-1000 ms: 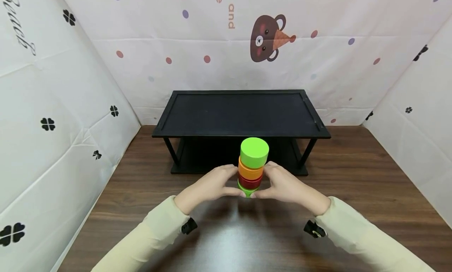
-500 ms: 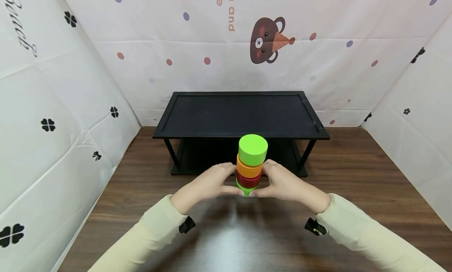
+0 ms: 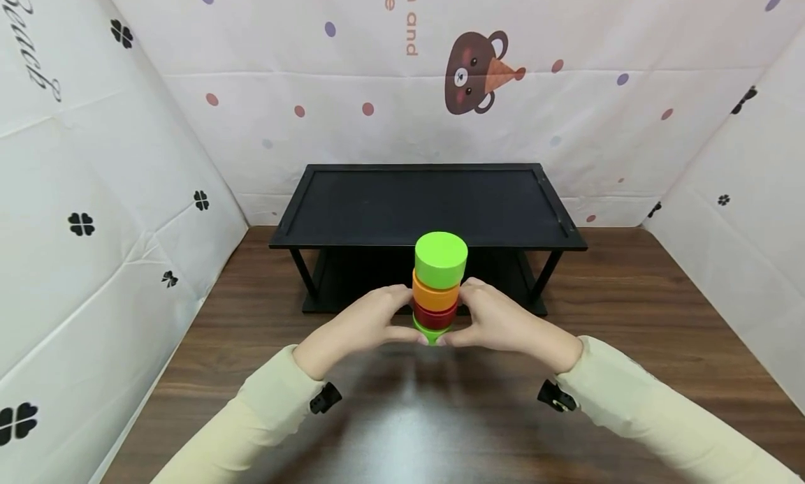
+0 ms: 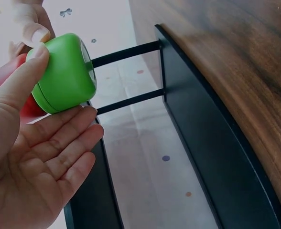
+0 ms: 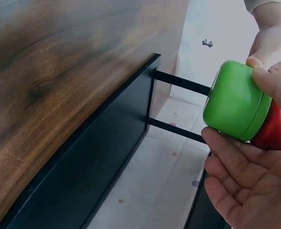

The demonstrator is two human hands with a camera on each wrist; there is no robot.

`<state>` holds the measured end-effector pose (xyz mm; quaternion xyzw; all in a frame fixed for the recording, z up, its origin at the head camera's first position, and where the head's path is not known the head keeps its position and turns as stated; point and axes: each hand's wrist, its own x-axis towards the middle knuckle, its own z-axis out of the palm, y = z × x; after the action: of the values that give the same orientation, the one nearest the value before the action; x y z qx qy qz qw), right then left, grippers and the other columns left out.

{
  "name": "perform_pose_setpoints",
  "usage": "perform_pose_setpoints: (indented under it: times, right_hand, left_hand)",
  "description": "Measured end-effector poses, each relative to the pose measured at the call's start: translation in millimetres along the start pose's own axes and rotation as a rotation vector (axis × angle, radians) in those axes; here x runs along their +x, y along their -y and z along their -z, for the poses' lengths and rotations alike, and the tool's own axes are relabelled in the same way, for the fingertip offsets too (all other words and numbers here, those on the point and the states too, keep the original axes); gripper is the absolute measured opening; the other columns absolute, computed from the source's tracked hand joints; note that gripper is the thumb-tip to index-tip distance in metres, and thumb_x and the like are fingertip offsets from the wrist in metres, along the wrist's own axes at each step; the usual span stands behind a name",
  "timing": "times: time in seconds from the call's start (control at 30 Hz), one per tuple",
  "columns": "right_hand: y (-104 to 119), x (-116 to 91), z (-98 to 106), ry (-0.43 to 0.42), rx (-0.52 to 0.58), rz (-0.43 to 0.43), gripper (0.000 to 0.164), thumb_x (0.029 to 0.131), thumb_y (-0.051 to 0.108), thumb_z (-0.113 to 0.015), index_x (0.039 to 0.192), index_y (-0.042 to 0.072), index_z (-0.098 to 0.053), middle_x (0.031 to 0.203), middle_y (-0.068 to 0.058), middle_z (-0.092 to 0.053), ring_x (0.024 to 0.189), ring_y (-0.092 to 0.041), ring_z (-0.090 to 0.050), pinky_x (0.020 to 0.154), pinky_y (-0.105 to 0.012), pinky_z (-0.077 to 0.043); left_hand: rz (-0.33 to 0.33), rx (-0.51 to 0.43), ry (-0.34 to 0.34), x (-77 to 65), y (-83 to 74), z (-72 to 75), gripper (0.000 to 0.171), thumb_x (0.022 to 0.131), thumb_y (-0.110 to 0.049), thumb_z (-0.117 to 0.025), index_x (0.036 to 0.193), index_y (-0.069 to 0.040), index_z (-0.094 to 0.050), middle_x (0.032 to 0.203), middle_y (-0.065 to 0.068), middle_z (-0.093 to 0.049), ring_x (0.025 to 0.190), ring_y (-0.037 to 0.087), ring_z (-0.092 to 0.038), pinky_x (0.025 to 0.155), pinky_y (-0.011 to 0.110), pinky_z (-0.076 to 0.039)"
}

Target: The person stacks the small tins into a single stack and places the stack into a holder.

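A stack of round coloured pieces stands upright between both hands, with a bright green piece on top, then orange, red and a green bottom piece. Its kind is not clear. My left hand holds it from the left, thumb on the near side of the bottom piece and fingers reaching under or behind. From the other side my right hand holds it the same way, thumb on the green bottom piece. The thumb tips almost meet. In the wrist views the stack's base hangs off the table.
Behind the stack stands a black two-level rack, its lower shelf partly hidden by the hands. It rests on a brown wooden table. White printed cloth hangs at the back and both sides.
Both hands have carried the stack slightly to the left and up in the head view. Their hold looks the same.
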<state>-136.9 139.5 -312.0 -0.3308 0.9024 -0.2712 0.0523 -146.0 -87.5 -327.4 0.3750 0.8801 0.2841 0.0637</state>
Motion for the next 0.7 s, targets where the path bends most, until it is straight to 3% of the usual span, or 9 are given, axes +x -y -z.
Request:
perform_pose_setpoints:
  times: [0.7]
  right_hand:
    - [9, 2, 18, -0.008, 0.030, 0.000, 0.050, 0.073, 0.029, -0.082, 0.116, 0.012, -0.064, 0.109, 0.003, -0.067, 0.103, -0.018, -0.053, 0.091, -0.041, -0.048]
  left_hand:
    - [-0.049, 0.062, -0.044, 1.1, -11.4, 17.2, 0.055, 0.076, -0.035, -0.078, 0.122, -0.013, -0.059, 0.113, -0.002, -0.064, 0.105, 0.011, -0.059, 0.094, 0.031, -0.049]
